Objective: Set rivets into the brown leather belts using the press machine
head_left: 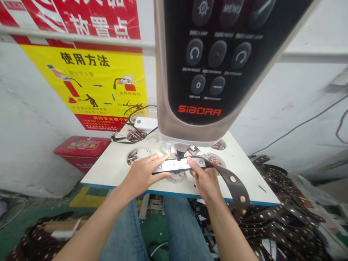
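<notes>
A flat silver metal plate with small holes and screws lies level beneath the punch head of the machine. My left hand, wearing a ring, grips the plate's left end, fingers along the far edge and thumb along the near edge. At the right end, my right hand is closed with the thumb on top, pinching a dark brown leather strap against the plate. Round gold-coloured rivets dot the strap, which curves over the table's right side. My right hand's lower fingers are partly hidden.
The machine's black control panel looms overhead. Sunken cups of rivets and metal parts surround the work on the white table. Studded straps pile up at the right; a red box stands left.
</notes>
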{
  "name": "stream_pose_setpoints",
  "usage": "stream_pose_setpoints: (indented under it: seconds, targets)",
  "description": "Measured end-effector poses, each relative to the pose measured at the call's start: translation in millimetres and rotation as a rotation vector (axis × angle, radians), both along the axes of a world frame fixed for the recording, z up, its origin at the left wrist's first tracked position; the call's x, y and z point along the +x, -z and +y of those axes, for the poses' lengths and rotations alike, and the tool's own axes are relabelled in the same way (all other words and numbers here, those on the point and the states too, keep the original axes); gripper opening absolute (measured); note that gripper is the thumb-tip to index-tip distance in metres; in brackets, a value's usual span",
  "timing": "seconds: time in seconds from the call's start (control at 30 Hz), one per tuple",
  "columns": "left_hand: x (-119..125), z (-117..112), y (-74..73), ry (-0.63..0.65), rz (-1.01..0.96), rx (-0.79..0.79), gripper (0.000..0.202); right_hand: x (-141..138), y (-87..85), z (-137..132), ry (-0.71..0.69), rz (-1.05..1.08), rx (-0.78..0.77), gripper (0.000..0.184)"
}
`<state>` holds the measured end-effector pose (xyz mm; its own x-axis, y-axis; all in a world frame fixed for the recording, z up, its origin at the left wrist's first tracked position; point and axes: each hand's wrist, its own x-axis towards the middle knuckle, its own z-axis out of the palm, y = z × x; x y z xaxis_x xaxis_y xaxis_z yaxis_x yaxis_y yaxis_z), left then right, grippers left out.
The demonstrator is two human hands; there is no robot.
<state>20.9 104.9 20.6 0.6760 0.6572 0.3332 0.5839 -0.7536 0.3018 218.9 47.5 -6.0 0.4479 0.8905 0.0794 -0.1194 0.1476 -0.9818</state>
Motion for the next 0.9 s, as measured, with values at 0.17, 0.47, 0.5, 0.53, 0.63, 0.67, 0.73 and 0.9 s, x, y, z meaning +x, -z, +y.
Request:
stream_pose_setpoints:
  seconds: [0.17, 0.47, 0.5, 0.53, 0.63, 0.67, 0.73, 0.9]
  targets:
    - [6, 3, 3.7, 0.015, 0.028, -0.011, 0.054, 9, 0.5, -3, 0.000, -0.027, -0.043, 0.028]
    - [12, 5, 10.7, 0.029, 0.059, 0.037, 0.057, 17, 10.5, -4, 0.052, -0.073, -0.077, 0.028]
    - [10, 5, 11.3, 0.039, 0.057, 0.043, 0.057, 16, 11.6, -3, 0.043, -0.070, -0.069, 0.028]
    - [8, 5, 12.3, 0.047, 0.051, 0.049, 0.057, 15, 12.4, -3, 0.032, -0.075, -0.061, 0.028]
    - [3, 5, 17.3, 0.058, 0.021, 0.059, 0.057, 14, 12.9, -3, 0.002, -0.117, -0.048, 0.030]
    - [2, 5, 19.3, 0.059, 0.010, 0.056, 0.057, 14, 12.6, -3, 0.002, -0.133, -0.050, 0.030]
    - [1, 6, 23.1, 0.067, -0.012, 0.037, 0.057, 15, 11.5, -3, 0.009, -0.164, -0.060, 0.030]
    - [4, 5, 24.3, 0.065, -0.090, -0.052, 0.058, 11, 8.5, -2, 0.002, -0.070, -0.084, 0.026]
